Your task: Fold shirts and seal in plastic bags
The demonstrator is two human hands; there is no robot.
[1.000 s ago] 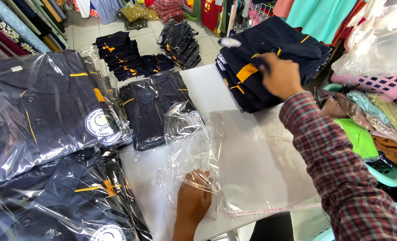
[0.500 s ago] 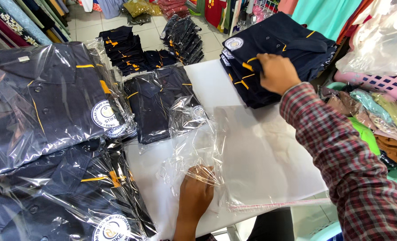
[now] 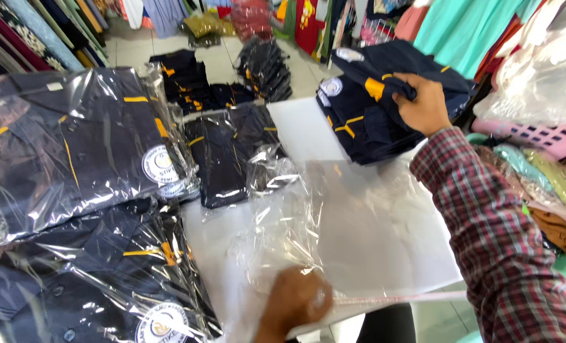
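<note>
White table, one clear bag under left hand, fingers hidden, right hand fingers gripping one navy shirt.
</note>
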